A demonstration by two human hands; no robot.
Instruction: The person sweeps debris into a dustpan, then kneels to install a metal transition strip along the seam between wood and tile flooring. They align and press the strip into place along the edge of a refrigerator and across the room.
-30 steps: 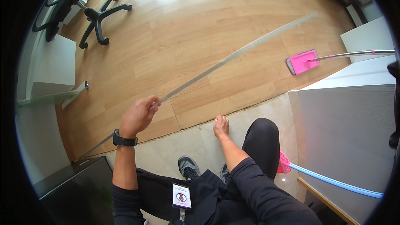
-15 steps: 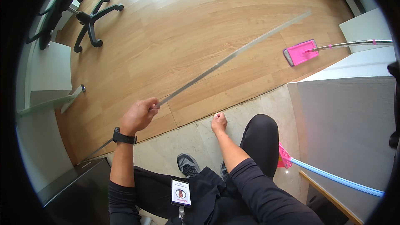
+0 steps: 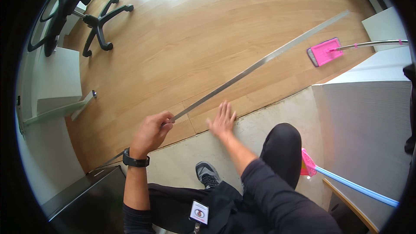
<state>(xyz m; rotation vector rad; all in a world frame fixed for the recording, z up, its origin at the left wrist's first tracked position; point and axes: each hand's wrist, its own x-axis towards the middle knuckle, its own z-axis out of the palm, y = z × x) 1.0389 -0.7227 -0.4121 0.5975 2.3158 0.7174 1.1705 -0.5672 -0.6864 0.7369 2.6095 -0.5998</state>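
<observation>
My left hand [image 3: 151, 132], with a black watch on its wrist, is closed around a long, thin, flat metal-looking strip [image 3: 255, 65]. The strip slants up and to the right over the wood floor [image 3: 173, 56]. A stretch of it also shows behind my wrist, toward the lower left. My right hand [image 3: 223, 121] holds nothing; its fingers are spread and somewhat blurred. It is palm down over the seam [image 3: 260, 108] where the wood floor meets the pale stone floor [image 3: 255, 125]. Whether it touches the floor I cannot tell.
A pink flat mop [image 3: 326, 52] lies at the right by a white cabinet. Closer in are a pink brush head [image 3: 308, 162] on a blue handle and a grey panel [image 3: 364, 125]. A black wheeled chair [image 3: 97, 21] stands far left, a dark box-like object [image 3: 93, 195] near left.
My right hand has opened from a closed shape and moved left along the seam, fingers now stretched out. The strip's far end has swung slightly right. The whole view has shifted a little.
</observation>
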